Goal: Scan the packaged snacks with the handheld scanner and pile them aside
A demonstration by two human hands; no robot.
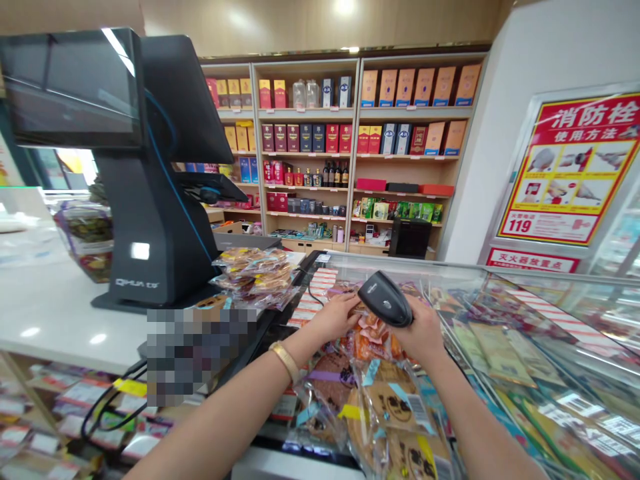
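My right hand (423, 331) is closed around the handle of a black barcode scanner (385, 298), its head angled up and left above the packets. My left hand (337, 317) wears a bangle (284, 361) at the wrist and reaches in beside the scanner. Its fingers are bent at the edge of a clear snack packet with orange pieces (370, 340); the fingertips are partly hidden. Nearer to me, several flat clear packets of brown snacks (397, 397) with blue and yellow tape lie heaped on the glass counter between my forearms.
A black cash register with two screens (155, 220) stands on the white counter (65, 320) at left. Beside it is a pile of snack packets (255, 273). A glass display case (520, 347) extends right. Shelves of boxes (310, 137) line the back wall. Black cables (95, 407) hang at lower left.
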